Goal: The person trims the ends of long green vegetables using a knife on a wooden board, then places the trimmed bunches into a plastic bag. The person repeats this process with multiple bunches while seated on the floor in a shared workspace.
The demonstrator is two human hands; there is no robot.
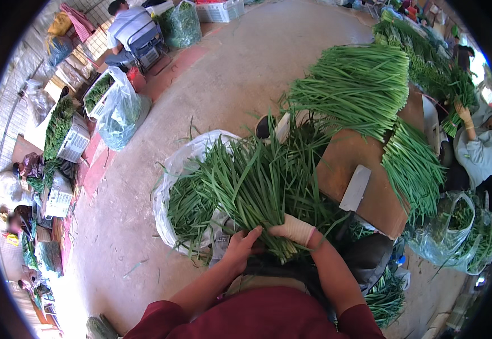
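Note:
A thick bunch of garlic chives fans away from me above my lap, its pale stem ends towards my body. My right hand, in a pale glove, grips it near the stems. At the left edge of the stems my bare left hand holds it too, thumb on top; its other fingers are blurred and partly hidden. Beneath the leaves, an open white plastic bag contains loose green leaves. Right of my hands, a cleaver rests on a brown board, its dark handle towards me.
A large pile of chives and a smaller one lie along the board's far and right sides. Filled plastic bags stand at right, near a gloved co-worker. Across the concrete floor are crates and a seated person.

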